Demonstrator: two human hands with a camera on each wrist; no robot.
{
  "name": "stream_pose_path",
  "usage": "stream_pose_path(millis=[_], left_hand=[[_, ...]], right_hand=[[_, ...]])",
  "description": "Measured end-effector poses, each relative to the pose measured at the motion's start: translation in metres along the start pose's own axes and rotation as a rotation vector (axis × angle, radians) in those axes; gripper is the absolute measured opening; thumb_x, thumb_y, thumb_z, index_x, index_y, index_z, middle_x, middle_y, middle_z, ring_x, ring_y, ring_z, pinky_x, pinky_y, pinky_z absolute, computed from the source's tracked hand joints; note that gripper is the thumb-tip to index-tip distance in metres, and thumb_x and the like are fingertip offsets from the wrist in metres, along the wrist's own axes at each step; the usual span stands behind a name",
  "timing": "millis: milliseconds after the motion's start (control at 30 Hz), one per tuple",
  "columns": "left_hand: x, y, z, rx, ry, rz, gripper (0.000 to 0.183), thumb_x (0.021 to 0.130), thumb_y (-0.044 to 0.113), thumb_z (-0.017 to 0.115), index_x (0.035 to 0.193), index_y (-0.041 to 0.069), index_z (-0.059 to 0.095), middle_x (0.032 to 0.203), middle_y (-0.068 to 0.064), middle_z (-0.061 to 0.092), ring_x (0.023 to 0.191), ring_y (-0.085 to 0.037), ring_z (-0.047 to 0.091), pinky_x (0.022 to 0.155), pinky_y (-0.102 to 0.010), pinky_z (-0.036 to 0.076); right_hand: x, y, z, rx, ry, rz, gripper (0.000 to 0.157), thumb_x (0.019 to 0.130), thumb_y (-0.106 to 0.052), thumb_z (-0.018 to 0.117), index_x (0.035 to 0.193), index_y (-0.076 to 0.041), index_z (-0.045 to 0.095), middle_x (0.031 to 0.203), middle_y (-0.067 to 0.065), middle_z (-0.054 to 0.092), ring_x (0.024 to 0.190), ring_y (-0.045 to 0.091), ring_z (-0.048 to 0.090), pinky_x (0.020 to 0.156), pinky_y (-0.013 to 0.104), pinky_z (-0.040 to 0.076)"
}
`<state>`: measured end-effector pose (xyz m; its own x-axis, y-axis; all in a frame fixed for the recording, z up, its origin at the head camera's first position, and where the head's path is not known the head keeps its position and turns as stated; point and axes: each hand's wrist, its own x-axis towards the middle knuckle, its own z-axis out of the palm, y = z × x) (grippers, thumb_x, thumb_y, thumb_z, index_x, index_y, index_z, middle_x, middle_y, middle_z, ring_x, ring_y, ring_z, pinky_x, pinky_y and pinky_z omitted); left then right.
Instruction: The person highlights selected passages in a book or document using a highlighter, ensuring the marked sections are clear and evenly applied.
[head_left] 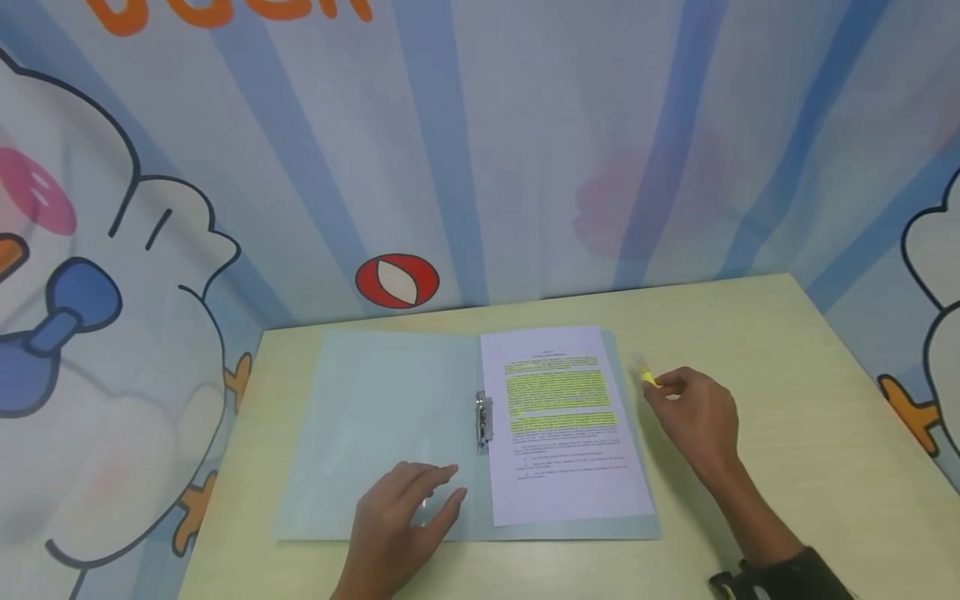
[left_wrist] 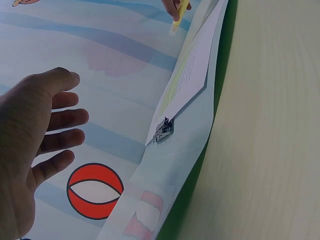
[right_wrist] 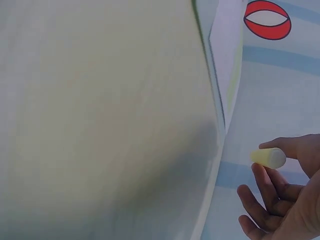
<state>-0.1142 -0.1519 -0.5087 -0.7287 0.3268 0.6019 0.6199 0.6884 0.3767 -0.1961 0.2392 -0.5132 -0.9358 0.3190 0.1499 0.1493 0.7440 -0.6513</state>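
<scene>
My right hand (head_left: 697, 421) pinches a yellow highlighter (head_left: 647, 373) between thumb and fingers, just off the right edge of an open folder (head_left: 375, 400). The pen's pale, translucent end points away from me; the right wrist view shows its rounded other end (right_wrist: 276, 158). Over the lower part of the folder's left side, my left hand (head_left: 397, 521) hovers with fingers relaxed and holds nothing. A printed sheet (head_left: 562, 496) lies on the folder's right side, its upper paragraphs marked yellow. Beside the sheet's left edge sits a metal clip (head_left: 482, 421) on the fold.
The folder lies on a pale wooden table (head_left: 787, 375), with more tabletop to its right. Behind the table hangs a blue-striped backdrop (head_left: 517, 167) with cartoon prints, including a red and white ball (head_left: 397, 281).
</scene>
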Motion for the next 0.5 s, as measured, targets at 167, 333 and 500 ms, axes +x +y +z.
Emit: stream_pose_path(millis=[167,333,500], left_hand=[[0.000,0.001,0.000,0.017,-0.019,-0.015,0.033,0.081,0.020,0.093,0.111,0.018,0.081,0.096,0.008,0.076,0.084,-0.008,0.070,0.074,-0.020,0.060],[0.001,0.004,0.000,0.020,-0.032,-0.024,0.032,0.081,0.021,0.093,0.111,0.017,0.081,0.097,0.008,0.077,0.085,-0.007,0.070,0.076,-0.020,0.060],[0.002,0.005,-0.001,0.004,-0.016,-0.010,0.032,0.082,0.019,0.092,0.111,0.017,0.081,0.096,0.006,0.077,0.084,-0.011,0.070,0.076,-0.022,0.061]], right_hand=[[0.004,0.007,0.004,-0.027,-0.007,0.005,0.030,0.093,-0.025,0.077,0.105,0.003,0.078,0.093,0.018,0.081,0.080,0.033,0.074,0.056,0.030,0.043],[0.007,0.011,0.006,-0.040,-0.014,-0.001,0.029,0.093,-0.023,0.076,0.104,0.004,0.078,0.091,0.019,0.080,0.073,0.030,0.073,0.053,0.031,0.043],[0.010,0.014,0.006,-0.068,-0.054,0.005,0.031,0.093,-0.024,0.076,0.103,0.005,0.078,0.093,0.022,0.080,0.066,0.026,0.071,0.050,0.031,0.043]])
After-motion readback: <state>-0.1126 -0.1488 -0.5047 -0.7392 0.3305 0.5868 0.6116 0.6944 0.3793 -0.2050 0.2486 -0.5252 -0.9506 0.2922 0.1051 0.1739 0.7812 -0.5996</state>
